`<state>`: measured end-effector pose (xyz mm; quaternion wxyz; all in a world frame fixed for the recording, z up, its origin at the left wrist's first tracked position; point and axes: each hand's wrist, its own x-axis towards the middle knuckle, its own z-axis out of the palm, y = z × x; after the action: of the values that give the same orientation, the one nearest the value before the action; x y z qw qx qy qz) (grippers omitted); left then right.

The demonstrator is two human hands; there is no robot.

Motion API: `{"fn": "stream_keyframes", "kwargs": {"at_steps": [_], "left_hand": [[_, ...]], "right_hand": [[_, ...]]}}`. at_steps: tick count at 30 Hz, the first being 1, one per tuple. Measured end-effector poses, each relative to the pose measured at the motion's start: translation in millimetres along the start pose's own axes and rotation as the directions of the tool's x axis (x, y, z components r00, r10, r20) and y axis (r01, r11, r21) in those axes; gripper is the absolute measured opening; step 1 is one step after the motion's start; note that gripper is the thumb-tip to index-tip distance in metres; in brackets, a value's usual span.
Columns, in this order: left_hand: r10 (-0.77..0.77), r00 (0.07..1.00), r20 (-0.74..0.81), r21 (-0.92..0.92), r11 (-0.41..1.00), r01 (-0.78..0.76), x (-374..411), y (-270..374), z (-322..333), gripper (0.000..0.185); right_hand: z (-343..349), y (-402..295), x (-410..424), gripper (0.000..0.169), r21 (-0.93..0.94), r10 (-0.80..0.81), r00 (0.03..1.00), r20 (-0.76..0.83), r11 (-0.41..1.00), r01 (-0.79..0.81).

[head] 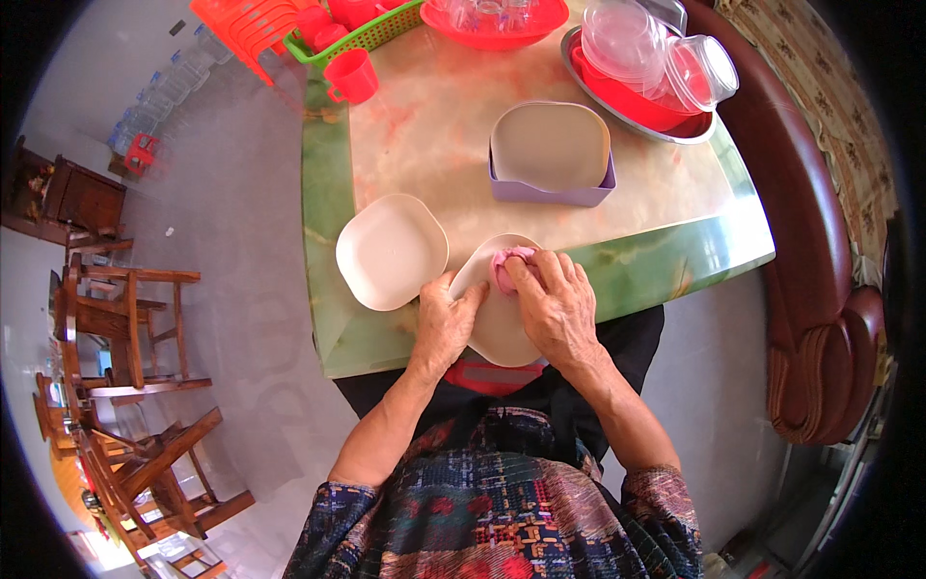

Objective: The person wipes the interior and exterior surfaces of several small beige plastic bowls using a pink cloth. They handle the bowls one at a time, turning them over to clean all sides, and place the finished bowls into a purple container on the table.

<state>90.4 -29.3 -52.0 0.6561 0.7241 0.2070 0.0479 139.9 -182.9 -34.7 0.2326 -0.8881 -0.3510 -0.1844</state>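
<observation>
My left hand [450, 315] grips the left rim of a cream plastic dish [499, 326], its thumb over the edge. A bunched pink cloth [504, 269] is pinched in my right hand [557, 304] and pressed against the inside of that dish, toward its far end. The dish sits at the table's near edge, partly covered by my right hand. Just left of it lies a second cream dish [391, 250], rounded-square and bare inside. Beyond the dishes stands a purple plastic box [553, 194] with more cream dishes [551, 145] stacked in it.
The stone-patterned table [427, 159] has a green border. A red mug [352, 76] stands beside a green basket [376, 35] of red cups. Farther back are a red tray [499, 37] of glasses and a metal basin [636, 124] with clear plastic containers. A brown leather sofa [803, 195] flanks the right.
</observation>
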Motion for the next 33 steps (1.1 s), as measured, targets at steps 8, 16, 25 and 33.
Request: {"fn": "stream_keyframes", "kwargs": {"at_steps": [8, 16, 25, 33], "left_hand": [[0.038, 0.999, -0.033, -0.029, 0.999, -0.039, -2, 0, 6, 0.022], [0.012, 0.998, -0.057, -0.075, 0.997, -0.017, -2, -3, 5, 0.024], [0.008, 1.000, -0.014, -0.076, 0.997, -0.009, 5, -7, 1, 0.024], [-0.011, 0.998, -0.055, -0.082, 0.997, 0.006, 0, 6, 6, 0.021]], "right_hand": [[-7, 8, 24, 0.026, -0.073, -0.146, 0.988, 0.050, 0.986, 0.150], [-32, 9, 4, 0.023, -0.103, -0.017, 0.982, 0.186, 0.994, 0.037], [-16, 13, 8, 0.029, -0.092, -0.029, 0.995, 0.099, 0.995, 0.038], [-3, 14, 32, 0.024, -0.127, -0.164, 0.985, 0.044, 0.977, 0.168]]}}
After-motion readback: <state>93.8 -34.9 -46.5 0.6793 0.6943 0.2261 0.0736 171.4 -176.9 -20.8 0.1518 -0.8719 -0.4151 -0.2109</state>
